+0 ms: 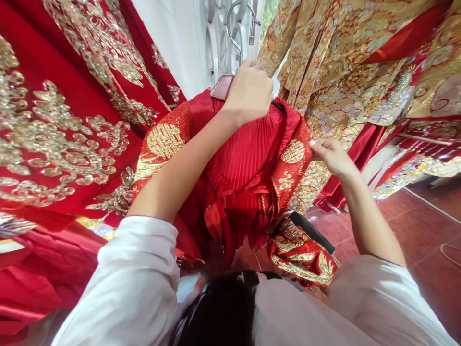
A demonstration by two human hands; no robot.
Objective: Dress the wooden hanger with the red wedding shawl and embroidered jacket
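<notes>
A red pleated garment [239,154] with gold-embroidered panels hangs in front of me. The metal hook of its hanger [230,21] rises above my left hand [250,91], which is closed around the hanger's neck. A pale mauve flat piece [221,87] shows beside that hand; what it is I cannot tell. On the garment's right side, my right hand [329,154] pinches the edge of an embroidered panel [292,151] between thumb and fingers. The lower part of the garment falls in loose folds toward me.
Red clothing with beaded gold patterns [75,139] hangs close on the left. Gold patterned garments [345,62] crowd the right. A white metal grille [215,36] stands behind. Below right, red-and-gold cloth [304,252] lies by a black bar [311,230] over red floor tiles [421,240].
</notes>
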